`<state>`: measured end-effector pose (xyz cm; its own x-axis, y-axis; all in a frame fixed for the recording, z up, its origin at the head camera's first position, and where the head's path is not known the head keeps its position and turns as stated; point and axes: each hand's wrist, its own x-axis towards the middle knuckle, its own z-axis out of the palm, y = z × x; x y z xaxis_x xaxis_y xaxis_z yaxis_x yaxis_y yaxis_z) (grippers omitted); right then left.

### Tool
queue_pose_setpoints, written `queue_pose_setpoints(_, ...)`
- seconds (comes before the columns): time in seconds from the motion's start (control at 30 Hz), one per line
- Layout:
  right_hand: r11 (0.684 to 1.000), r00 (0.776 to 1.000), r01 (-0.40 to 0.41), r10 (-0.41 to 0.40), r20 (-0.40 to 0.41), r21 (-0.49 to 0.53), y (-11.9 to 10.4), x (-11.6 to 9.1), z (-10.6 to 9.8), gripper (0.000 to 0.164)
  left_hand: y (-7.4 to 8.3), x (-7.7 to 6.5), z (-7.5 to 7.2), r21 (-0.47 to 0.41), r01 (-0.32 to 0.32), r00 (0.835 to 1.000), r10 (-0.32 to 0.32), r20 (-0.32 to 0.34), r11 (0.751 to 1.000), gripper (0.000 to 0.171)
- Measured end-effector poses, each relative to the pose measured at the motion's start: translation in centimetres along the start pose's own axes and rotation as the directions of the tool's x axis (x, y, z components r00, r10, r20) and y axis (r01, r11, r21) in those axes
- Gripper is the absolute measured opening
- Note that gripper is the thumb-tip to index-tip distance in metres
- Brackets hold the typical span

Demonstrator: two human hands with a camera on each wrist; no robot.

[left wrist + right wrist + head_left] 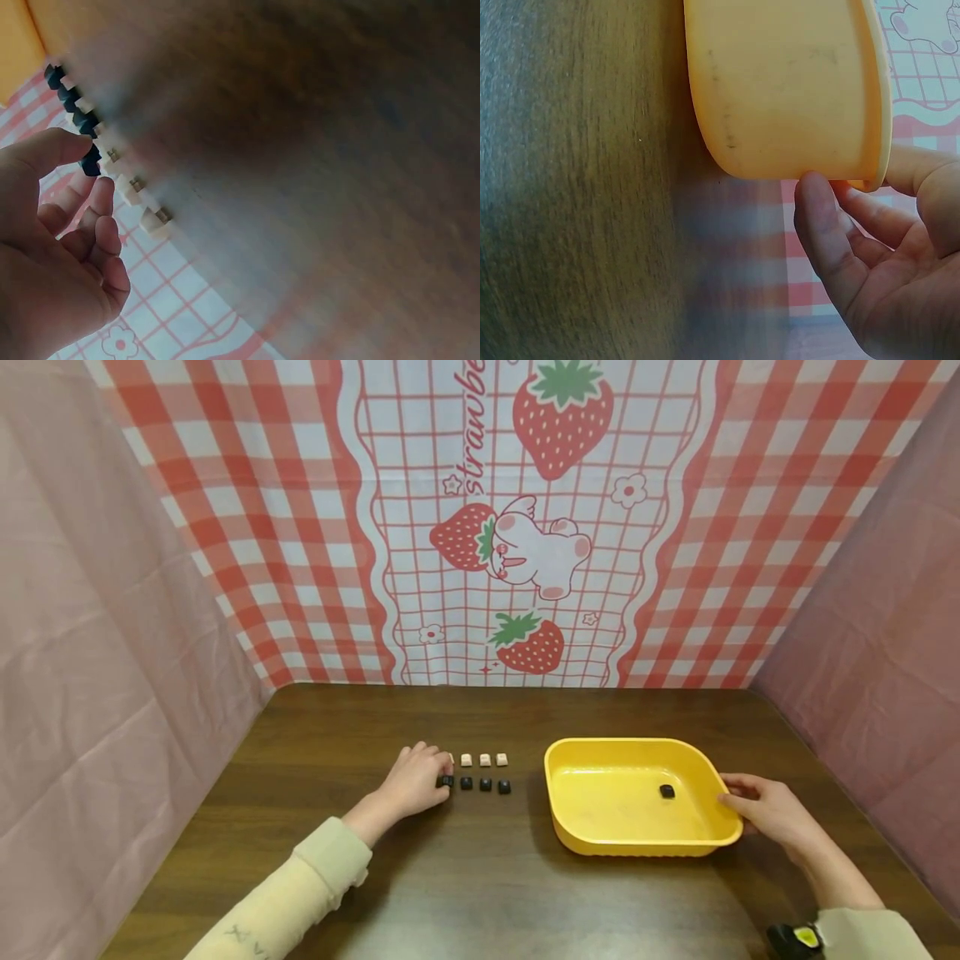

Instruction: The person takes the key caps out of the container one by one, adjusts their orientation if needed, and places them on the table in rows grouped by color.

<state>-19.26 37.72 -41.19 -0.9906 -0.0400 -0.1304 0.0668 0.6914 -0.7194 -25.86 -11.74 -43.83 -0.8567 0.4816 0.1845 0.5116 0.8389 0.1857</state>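
My left hand (418,779) is at the left end of two short rows of keycaps. Its thumb and forefinger pinch a black keycap (91,162), the leftmost of the dark row. More black keycaps (486,785) continue to the right of it. Behind them runs a row of cream keycaps (484,760), partly hidden by the fingers. On the right, my right hand (772,810) grips the right end of a yellow plastic basin (641,848), with its thumb and fingers at the rim. One black keycap (667,791) lies inside the basin.
All of this stands on a dark wooden table (360,714). A red-and-white checked strawberry cloth (315,527) hangs behind it, with pink cloth (97,635) at both sides. A black band with a yellow-green face (806,937) shows near the right sleeve.
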Motion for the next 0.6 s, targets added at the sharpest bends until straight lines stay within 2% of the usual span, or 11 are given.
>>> queue_pose_setpoints(0.6,1.0,1.0,-0.005,0.005,0.0,-0.011,0.09,0.1,-0.03,0.061,-0.13,0.29,0.36,0.006,0.006,0.998,-0.006,0.055,1.0,0.017)
